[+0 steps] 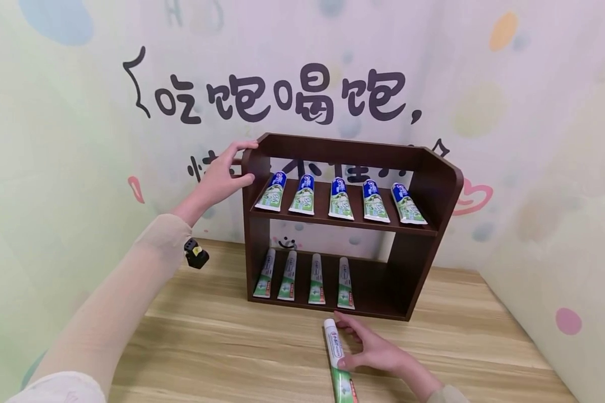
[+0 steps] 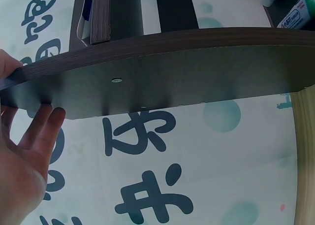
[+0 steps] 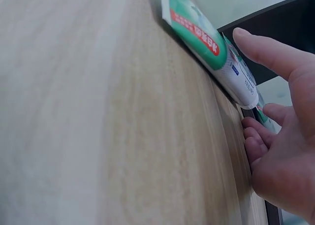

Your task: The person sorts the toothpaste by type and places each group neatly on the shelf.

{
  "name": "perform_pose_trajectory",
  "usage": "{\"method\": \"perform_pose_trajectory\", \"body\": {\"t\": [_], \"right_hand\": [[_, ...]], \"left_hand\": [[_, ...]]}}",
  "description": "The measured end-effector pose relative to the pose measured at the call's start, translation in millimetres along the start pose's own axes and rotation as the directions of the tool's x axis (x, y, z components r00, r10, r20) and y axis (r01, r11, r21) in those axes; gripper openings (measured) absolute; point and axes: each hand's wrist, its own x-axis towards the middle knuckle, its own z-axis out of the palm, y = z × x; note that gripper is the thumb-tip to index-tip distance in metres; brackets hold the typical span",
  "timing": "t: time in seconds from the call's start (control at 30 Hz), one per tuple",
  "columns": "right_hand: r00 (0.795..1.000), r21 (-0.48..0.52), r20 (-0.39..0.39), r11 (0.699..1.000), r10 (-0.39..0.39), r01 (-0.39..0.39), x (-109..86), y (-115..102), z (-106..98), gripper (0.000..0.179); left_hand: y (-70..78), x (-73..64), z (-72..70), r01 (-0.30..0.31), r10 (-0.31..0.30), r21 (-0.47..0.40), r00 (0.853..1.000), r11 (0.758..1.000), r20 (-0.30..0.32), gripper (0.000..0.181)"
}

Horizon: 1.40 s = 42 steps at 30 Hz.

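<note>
A dark brown two-tier shelf (image 1: 343, 224) stands on the wooden table. My left hand (image 1: 223, 176) grips its left side panel near the top, thumb at the front edge; in the left wrist view the fingers (image 2: 43, 129) meet the panel's opposite edge. A white and green toothpaste tube (image 1: 335, 352) lies on the table before the shelf, cap towards it. Around this tube my right hand (image 1: 375, 347) is spread, thumb over its side and fingers near the cap. The right wrist view shows a gap between thumb (image 3: 261, 45) and tube (image 3: 211, 48).
Several blue-capped toothpaste tubes (image 1: 340, 198) lean in a row on the upper tier. Several grey and green tubes (image 1: 316, 280) line the lower tier, left and middle. A small black object (image 1: 196, 254) sits left of the shelf. Patterned cloth walls (image 1: 549, 224) enclose the table.
</note>
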Motion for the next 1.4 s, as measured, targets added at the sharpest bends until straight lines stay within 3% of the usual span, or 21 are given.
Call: {"method": "perform_pose_trajectory", "body": {"t": [0.37,0.57,1.03,1.4], "right_hand": [[0.997,-0.177,-0.068,0.984,-0.027,0.014,-2.7,-4.8,6.8,0.098],[0.997,-0.232,-0.072,0.973,-0.004,-0.013,-0.4,-5.0,9.9,0.099],[0.997,-0.278,-0.075,0.96,-0.036,0.014,-0.4,-17.5,1.0,0.102],[0.994,-0.312,-0.103,0.95,-0.047,0.012,-4.5,-12.0,14.4,0.101]], "left_hand": [[-0.3,-0.5,-1.5,-0.006,0.006,-0.003,1.0,1.0,0.001,0.059],[-0.6,-0.4,-2.1,-0.008,0.008,0.018,1.0,1.0,-0.003,0.06],[-2.8,5.4,-7.5,0.006,-0.006,-0.008,1.0,1.0,-0.015,0.058],[-2.8,1.4,-0.8,-0.002,0.002,-0.01,1.0,1.0,0.009,0.057]]}}
